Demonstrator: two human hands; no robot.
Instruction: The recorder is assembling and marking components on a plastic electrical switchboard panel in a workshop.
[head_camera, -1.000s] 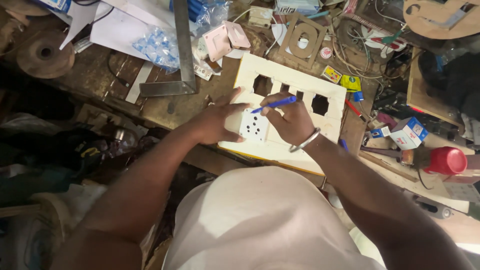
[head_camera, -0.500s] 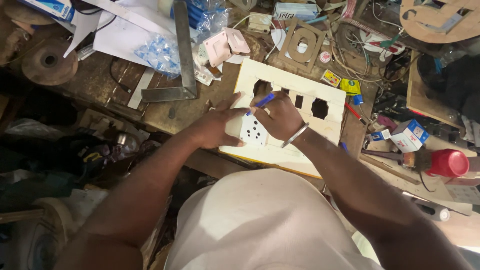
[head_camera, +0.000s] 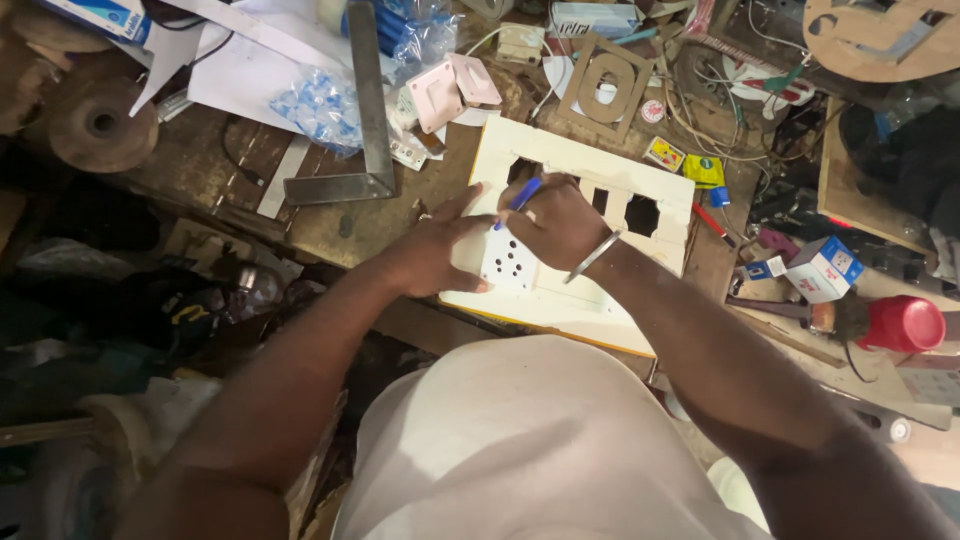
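A cream board with several cut-out holes lies on the cluttered workbench. A white socket plate rests flat on its near left part. My left hand presses on the plate's left edge, fingers spread. My right hand, a metal bangle on its wrist, grips a blue pen with the tip at the plate's upper edge, close to the board's leftmost hole.
A steel try square lies left of the board beside a bag of blue parts. Pink switch plates, a wooden frame, wires, small boxes and a red cap crowd the bench. A wooden disc sits far left.
The right hand with the pen has slid left along the socket plate's top edge. The left hand stays pressed on the plate. The view has shifted slightly.
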